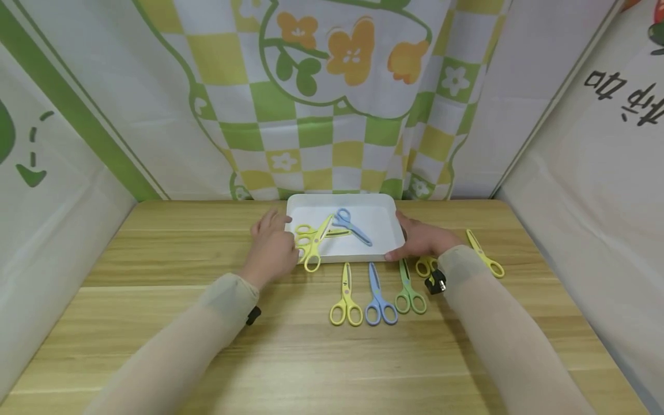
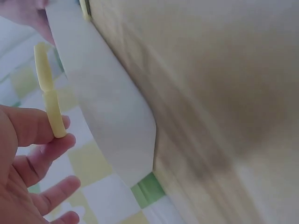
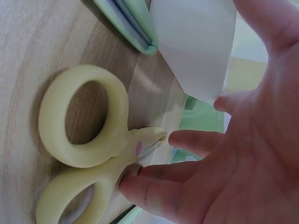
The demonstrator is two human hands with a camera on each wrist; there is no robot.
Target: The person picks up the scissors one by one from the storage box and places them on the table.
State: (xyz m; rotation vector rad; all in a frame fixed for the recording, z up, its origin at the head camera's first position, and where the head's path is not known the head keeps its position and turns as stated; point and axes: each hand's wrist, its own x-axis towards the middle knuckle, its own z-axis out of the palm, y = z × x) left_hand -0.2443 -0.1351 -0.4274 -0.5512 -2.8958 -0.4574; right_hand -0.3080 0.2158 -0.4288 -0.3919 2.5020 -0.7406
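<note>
My left hand pinches a yellow pair of scissors by a handle loop, thumb against fingertips. Its blades point up and back over the white tray, and its lower loop overlaps the tray's front wall. In the left wrist view, the handle of those scissors shows edge-on. Inside the tray lie another yellow pair and a blue pair. At the tray's right end is my right hand, spread, thumb by the front corner and fingers along the side; the right wrist view shows those fingers extended.
Before the tray stand yellow scissors, blue scissors and green scissors in a row. Yellow scissors lie under my right wrist; another yellow pair lies farther right. A checked cloth hangs behind.
</note>
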